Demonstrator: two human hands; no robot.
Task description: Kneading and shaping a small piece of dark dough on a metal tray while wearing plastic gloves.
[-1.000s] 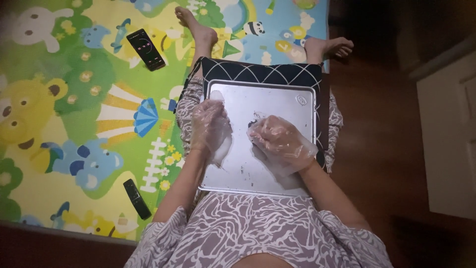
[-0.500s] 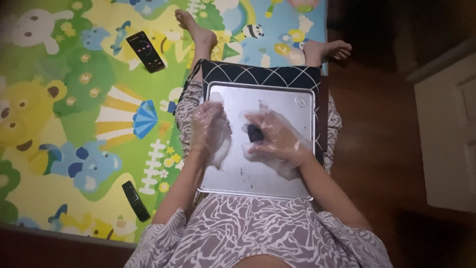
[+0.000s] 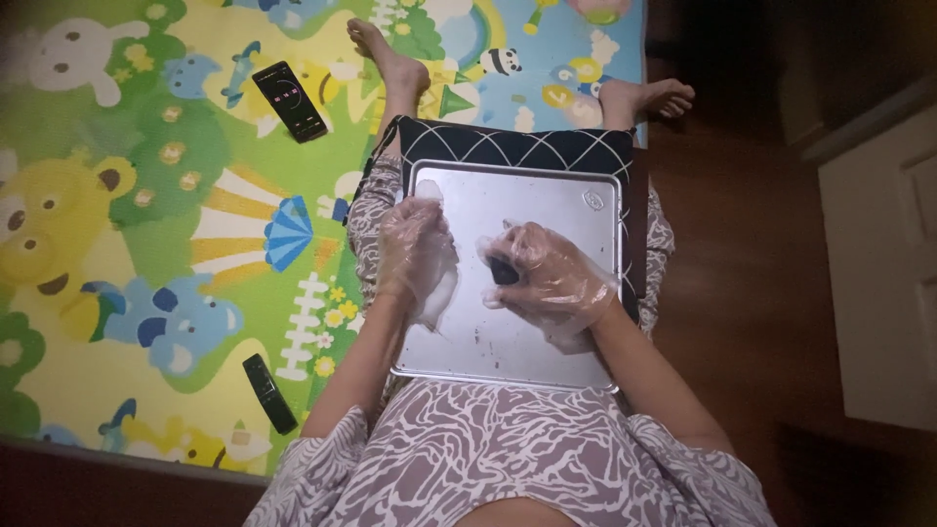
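one metal tray (image 3: 547, 200) lies on one dark quilted cushion (image 3: 508, 148) across the person's lap, and both gloved hands rest on it. there are two clear plastic gloves, one on each hand. the left hand (image 3: 418, 256) lies flat on the tray's left part, near its left rim, fingers loosely together and pressed down; whether anything sits under it cannot be told. the right hand (image 3: 549, 278) sits at the tray's middle, its grip curled around one small dark lump (image 3: 504, 270) that touches the tray surface, fingers closed about it. a few dark specks dot the tray below the hands.

the tray's upper half is bare metal, and a bare strip runs along the bottom edge close to the patterned dress (image 3: 508, 459). two bare feet (image 3: 390, 54) reach out past the cushion onto one bright play mat (image 3: 146, 195). on the mat lie two flat dark devices: one phone (image 3: 289, 101) well apart at the upper left, and one slim remote (image 3: 268, 392) near the left elbow. dark wooden floor (image 3: 742, 293) runs along the right side, with a white cabinet (image 3: 883, 273) beyond it.
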